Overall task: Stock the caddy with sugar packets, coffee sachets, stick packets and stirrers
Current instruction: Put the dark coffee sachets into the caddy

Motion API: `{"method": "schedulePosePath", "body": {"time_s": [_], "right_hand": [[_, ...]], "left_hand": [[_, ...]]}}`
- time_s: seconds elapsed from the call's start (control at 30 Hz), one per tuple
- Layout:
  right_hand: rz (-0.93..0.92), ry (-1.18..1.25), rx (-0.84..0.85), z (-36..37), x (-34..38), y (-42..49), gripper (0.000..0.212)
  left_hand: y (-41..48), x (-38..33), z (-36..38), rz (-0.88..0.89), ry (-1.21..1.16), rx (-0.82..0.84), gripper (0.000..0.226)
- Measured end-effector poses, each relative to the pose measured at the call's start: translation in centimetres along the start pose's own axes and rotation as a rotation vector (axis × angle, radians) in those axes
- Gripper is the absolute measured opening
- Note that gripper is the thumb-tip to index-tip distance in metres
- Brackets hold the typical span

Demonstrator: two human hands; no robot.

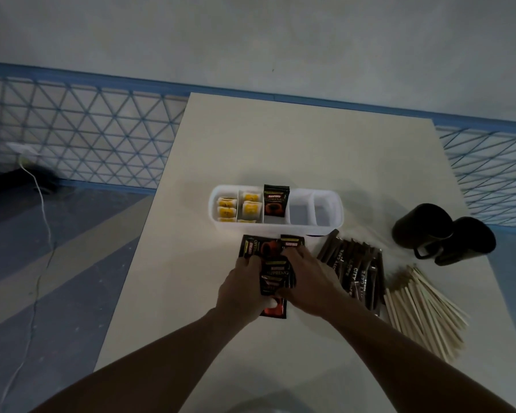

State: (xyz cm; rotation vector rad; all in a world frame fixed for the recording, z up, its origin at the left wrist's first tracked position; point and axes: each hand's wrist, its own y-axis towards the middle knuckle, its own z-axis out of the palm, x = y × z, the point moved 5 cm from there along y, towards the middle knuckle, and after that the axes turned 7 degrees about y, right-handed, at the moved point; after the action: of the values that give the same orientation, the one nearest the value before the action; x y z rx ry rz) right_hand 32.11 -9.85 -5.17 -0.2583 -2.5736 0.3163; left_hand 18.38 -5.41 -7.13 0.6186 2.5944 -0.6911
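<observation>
- Both hands, L (243,283) & R (306,280), fingers curled round loose sachets (276,275) on table (280,150), just in front of caddy (276,225).
- Square the stack first, then stand it upright w/ the one already in (3rd slot).
- Sticks (355,269), stirrers (423,308) wait, right.

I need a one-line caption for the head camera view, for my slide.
Both hands, left and right, gather coffee sachets before a partly stocked caddy.

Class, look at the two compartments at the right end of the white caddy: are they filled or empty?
Empty. In the caddy, both right-end compartments show only bare floor; the stick packets and stirrers lie outside on the table.
</observation>
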Motion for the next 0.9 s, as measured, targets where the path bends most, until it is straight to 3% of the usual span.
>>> {"method": "schedulePosePath", "body": {"time_s": [0.27, 0.5, 0.77, 0.9], "right_hand": [[0.031, 0.370, 0.107, 0.0, 0.1, -0.4, 0.027], [0.113, 0.523, 0.059, -1.6, -0.7, 0.3, 0.026], [0.203, 0.909, -0.099, -5.6, 1.2, 1.9, 0.034], [0.171, 0.882, -0.110, -6.4, 2.5, 2.7, 0.041]], "left_hand": [[-0.1, -0.4, 0.0, -0.032, -0.024, -0.029, 0.066], [-0.7, -1.5, -1.2, -0.013, -0.207, 0.007, 0.041], [0.3, -3.4, -5.3, -0.039, -0.540, 0.025, 0.008], [1.6, -4.4, -6.9, -0.003, -0.631, 0.050, 0.011]]}}
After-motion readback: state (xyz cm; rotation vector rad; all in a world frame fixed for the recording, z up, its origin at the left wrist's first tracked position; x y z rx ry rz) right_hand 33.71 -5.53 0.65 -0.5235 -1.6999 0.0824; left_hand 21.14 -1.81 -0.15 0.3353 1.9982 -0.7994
